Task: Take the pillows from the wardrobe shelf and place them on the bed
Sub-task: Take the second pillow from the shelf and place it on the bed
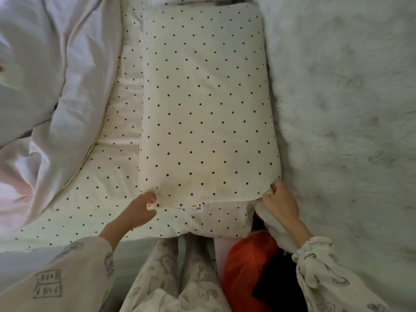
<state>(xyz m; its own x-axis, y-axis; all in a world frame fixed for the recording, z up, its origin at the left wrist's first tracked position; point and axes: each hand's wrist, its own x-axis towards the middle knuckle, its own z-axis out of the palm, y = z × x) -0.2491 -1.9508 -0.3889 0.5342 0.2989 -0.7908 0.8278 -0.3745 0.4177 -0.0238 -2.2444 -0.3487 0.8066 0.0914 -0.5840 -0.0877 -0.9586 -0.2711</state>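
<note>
A cream pillow with small dark dots (204,104) lies flat on the bed, long side running away from me. It rests on a sheet of the same dotted cloth (108,176). My left hand (137,210) pinches the pillow's near left corner. My right hand (281,203) grips its near right corner, fingers curled into the cloth. A small white label (198,208) shows at the near edge between my hands.
A rumpled white duvet (49,86) is heaped on the left. A fluffy white-grey blanket (342,97) fills the right side, touching the pillow's edge. An orange-red bundle (245,266) and a dark object lie by my legs below the bed edge.
</note>
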